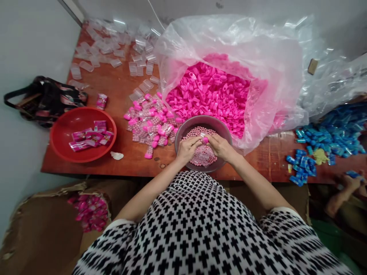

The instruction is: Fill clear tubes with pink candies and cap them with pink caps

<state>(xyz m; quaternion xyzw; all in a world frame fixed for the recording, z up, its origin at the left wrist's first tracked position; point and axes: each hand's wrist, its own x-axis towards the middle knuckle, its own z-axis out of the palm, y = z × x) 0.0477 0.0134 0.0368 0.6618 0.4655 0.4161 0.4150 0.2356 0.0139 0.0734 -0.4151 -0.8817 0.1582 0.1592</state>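
Observation:
Over a grey bowl (180, 131) of small pink beads (197, 157), both my hands meet at a small clear container with a pink cap (205, 140). My left hand (187, 149) pinches its clear end from the left. On the other side, the fingers of my right hand (220, 147) are closed at the pink cap. Left of the bowl lies a pile of bead-filled, pink-capped containers (156, 124). Just beyond it, a large clear plastic bag (275, 76) stands full of loose pink caps (209, 93).
Clear containers (114, 51) are scattered at the back left. A red bowl (111, 145) holds pink packets, beside a dark floral bag (63, 91). Blue containers (304, 168) lie at the right, near another person's hand (348, 187). Pink packets fill a cardboard box (43, 229) below.

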